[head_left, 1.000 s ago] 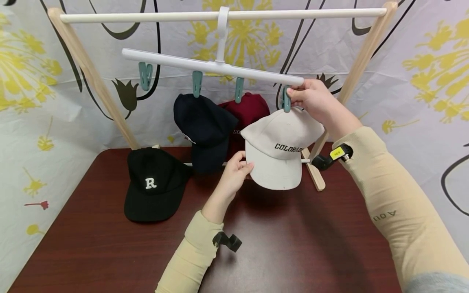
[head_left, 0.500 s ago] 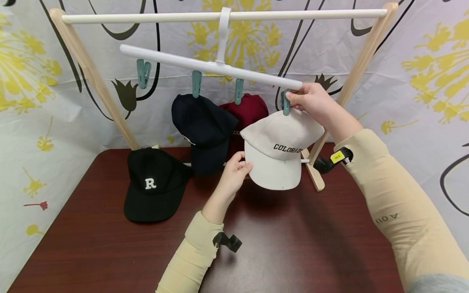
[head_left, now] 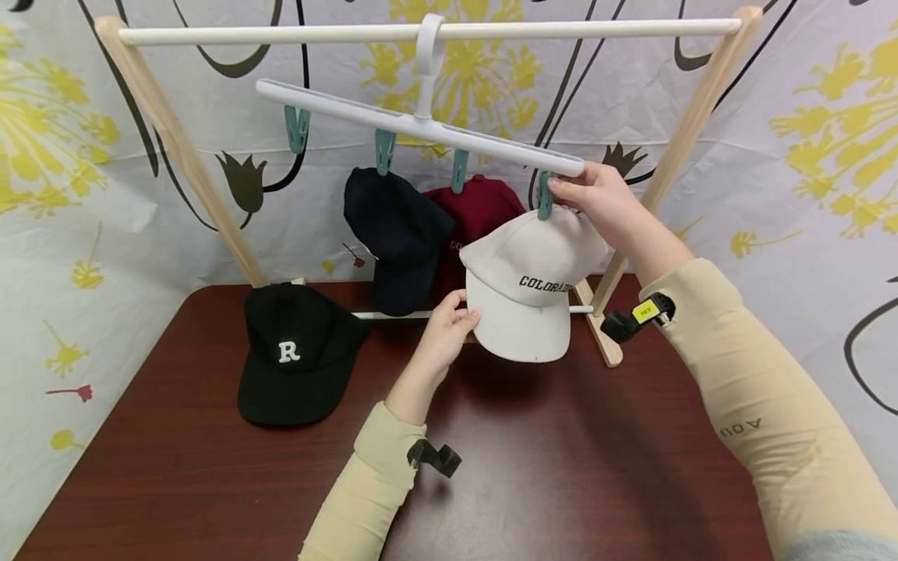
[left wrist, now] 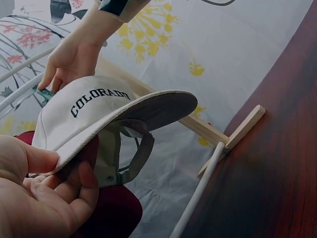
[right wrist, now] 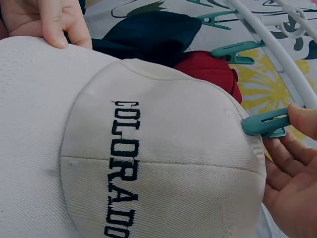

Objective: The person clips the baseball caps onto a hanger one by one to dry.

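A white baseball cap (head_left: pixel 515 257) lettered COLORADO is held between both hands at the right end of a white clip hanger (head_left: pixel 344 107). The left hand (head_left: pixel 445 335) pinches the side of its brim, thumb on top and fingers beneath, as the left wrist view shows. With thumb and fingers, the right hand (head_left: pixel 609 202) pinches the end of a teal clip (right wrist: pixel 265 123), whose jaws sit over the back edge of the cap's crown. A navy cap (head_left: pixel 400 241) and a maroon cap (head_left: pixel 484 204) hang from the two middle clips. The leftmost clip (head_left: pixel 297 128) bears nothing.
The hanger's hook (head_left: pixel 429 58) sits over the white top rod (head_left: pixel 281 35) of a wooden rack (head_left: pixel 161 125). A black cap (head_left: pixel 298 386) with a white R lies on the dark red table (head_left: pixel 175 483) at left. A low white rod (head_left: pixel 414 315) crosses behind.
The hanger has turned a little, its left end shifting right and up. The navy and maroon caps have swung rightward with it. The white cap has moved slightly left; both hands keep their hold.
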Demonstrator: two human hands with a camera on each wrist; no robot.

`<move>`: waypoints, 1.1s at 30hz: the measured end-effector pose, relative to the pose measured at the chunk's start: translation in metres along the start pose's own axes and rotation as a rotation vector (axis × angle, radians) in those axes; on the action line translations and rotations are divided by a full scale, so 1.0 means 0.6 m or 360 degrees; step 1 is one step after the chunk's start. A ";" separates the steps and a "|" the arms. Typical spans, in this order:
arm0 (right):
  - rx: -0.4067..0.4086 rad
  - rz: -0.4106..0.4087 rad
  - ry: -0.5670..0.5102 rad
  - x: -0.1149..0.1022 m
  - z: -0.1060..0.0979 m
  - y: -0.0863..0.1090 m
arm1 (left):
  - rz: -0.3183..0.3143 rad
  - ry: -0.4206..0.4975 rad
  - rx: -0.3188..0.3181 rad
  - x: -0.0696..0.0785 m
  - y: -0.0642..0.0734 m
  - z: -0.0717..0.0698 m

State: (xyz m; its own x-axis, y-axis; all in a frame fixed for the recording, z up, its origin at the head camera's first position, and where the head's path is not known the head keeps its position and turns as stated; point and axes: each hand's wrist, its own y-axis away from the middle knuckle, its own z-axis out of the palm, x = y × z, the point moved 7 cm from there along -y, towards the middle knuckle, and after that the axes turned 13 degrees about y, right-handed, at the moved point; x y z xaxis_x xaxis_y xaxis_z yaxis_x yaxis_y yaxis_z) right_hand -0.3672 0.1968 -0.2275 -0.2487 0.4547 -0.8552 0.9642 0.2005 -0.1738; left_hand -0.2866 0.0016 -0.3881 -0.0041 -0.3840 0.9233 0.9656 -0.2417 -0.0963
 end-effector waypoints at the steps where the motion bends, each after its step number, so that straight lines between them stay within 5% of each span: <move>1: 0.0008 -0.0008 -0.0009 0.000 0.001 0.001 | -0.0007 -0.0001 0.0004 -0.002 0.000 -0.001; 18: 0.0175 -0.0096 -0.0169 0.007 0.006 0.006 | -0.0063 -0.0067 0.0028 -0.020 -0.008 -0.009; 33: 0.0159 -0.0102 -0.0162 0.014 0.013 0.015 | -0.0120 -0.0048 0.0072 -0.035 -0.006 -0.020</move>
State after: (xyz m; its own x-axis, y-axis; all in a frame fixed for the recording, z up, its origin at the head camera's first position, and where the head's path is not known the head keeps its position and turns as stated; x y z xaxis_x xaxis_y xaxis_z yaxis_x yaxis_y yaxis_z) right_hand -0.3600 0.1954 -0.2402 -0.3043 0.3523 -0.8851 0.9523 0.1369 -0.2729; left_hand -0.2931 -0.0002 -0.4118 -0.0700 -0.3394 0.9380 0.9736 -0.2281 -0.0099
